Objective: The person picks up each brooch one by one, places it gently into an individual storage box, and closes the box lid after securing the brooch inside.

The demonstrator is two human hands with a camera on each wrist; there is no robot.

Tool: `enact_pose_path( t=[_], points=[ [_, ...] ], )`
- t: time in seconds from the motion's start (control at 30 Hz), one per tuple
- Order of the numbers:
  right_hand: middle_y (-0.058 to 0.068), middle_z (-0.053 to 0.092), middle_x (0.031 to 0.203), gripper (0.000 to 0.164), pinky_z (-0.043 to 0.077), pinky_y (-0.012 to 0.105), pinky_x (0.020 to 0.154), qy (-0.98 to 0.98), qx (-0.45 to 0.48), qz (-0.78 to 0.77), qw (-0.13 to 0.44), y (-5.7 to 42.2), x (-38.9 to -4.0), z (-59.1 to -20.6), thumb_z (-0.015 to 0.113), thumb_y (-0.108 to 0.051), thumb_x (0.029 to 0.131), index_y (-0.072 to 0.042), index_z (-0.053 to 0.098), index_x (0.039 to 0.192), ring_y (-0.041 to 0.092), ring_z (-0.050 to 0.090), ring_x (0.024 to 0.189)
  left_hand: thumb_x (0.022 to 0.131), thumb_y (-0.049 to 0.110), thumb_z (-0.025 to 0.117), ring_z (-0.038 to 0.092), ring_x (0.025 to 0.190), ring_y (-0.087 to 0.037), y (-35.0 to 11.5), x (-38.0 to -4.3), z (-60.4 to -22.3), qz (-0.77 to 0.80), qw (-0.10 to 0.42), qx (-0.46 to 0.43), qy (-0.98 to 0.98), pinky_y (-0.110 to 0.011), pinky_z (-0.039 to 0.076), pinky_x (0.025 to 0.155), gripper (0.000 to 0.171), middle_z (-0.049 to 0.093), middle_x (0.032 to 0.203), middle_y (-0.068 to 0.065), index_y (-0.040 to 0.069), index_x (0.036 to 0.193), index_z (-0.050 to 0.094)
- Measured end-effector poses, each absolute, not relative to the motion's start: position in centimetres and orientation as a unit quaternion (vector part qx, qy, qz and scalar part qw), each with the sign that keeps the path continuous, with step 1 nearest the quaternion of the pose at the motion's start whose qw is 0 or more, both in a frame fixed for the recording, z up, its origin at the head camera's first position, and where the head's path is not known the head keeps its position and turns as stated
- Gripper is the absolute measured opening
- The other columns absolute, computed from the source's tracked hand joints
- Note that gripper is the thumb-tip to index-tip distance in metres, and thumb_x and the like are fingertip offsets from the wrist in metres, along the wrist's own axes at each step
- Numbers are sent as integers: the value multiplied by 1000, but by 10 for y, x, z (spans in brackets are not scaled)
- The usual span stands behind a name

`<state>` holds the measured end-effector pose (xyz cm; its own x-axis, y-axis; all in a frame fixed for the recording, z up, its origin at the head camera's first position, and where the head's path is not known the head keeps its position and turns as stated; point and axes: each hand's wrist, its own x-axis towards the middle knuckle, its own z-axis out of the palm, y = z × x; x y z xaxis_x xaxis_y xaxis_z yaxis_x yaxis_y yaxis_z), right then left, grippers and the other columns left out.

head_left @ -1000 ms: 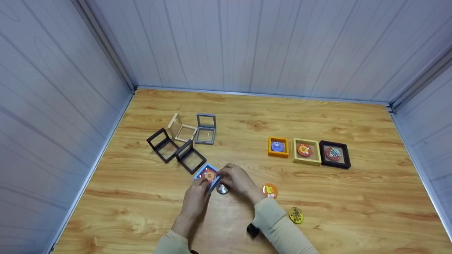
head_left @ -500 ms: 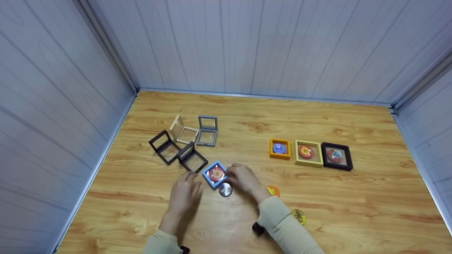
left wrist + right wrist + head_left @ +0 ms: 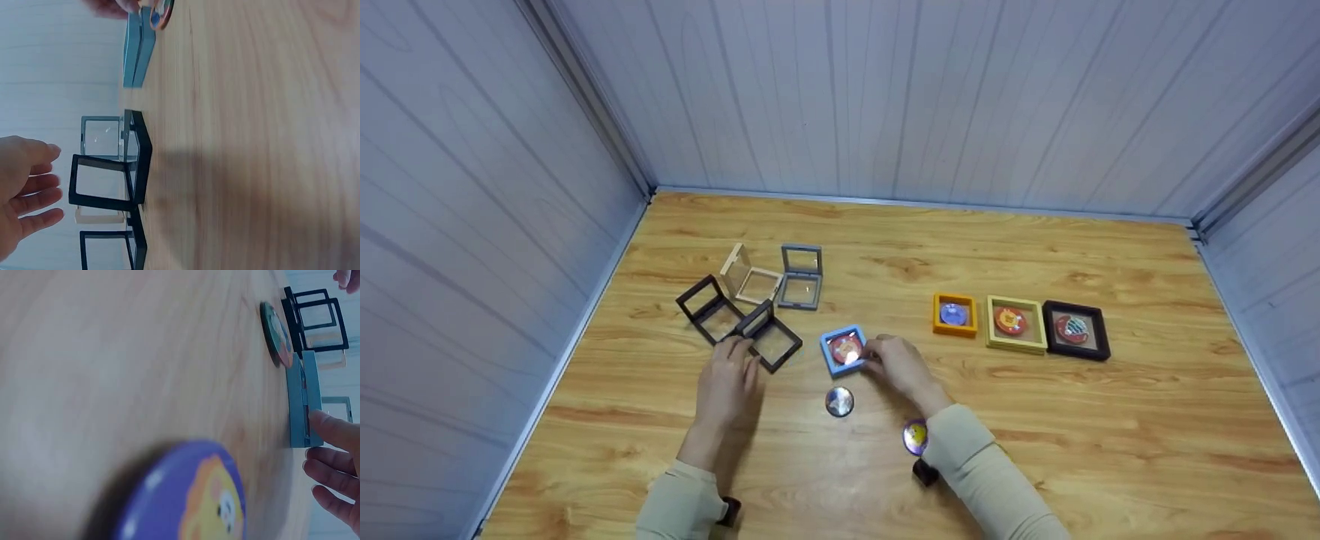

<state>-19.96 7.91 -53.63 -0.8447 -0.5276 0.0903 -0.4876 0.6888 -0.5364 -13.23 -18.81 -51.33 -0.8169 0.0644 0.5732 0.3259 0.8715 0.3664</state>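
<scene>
Head view: right hand (image 3: 901,365) pinches the filled blue frame (image 3: 830,357) at six o'clock; left hand (image 3: 723,382), relaxed, holds nothing. Three filled frames (image 3: 1016,346) look done toward four; four open frames (image 3: 785,356) remain toward eight.

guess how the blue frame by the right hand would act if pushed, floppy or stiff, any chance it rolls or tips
The blue frame is probably stiff: its edges look straight and unbent. Rolling or tipping seems unlikely, given its low, square shape. Its clear front could feel slippery, judging by the bright glare.
</scene>
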Motion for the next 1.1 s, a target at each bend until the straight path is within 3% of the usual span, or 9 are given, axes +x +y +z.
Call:
enact_pose_path(
  t=[0.2,0.53,0.87,1.1],
  points=[
    [1,55,74,7,43,29,60,923,-260,-284,13,90,-207,-536,65,-14,80,-8,67,83,13,50,66,74,2,67,49,96,-37,-195,-142,-518,-222,322,-94,-915,-44,47,75,35,52,104,-25,-10,104,54],
    [3,60,79,11,46,31,66,939,-198,-279,39,103,-220,-534,64,-13,81,-5,67,88,15,53,71,76,5,66,46,103,-41,-199,-155,-520,-217,269,-62,-936,-46,40,88,45,47,113,-29,-13,113,47],
    [4,62,76,5,47,34,66,942,-175,-288,-1,115,-229,-535,65,-10,80,-5,66,81,18,57,73,82,6,60,45,106,-44,-197,-164,-522,-257,194,-6,-947,-49,40,87,42,47,114,-32,-13,117,45],
    [7,64,80,7,48,35,65,945,-154,-288,3,120,-232,-533,62,-8,81,-3,66,85,19,58,74,83,2,58,49,100,-45,-196,-168,-526,-263,192,1,-946,-49,43,83,36,49,111,-33,-14,113,48]
  ],
)
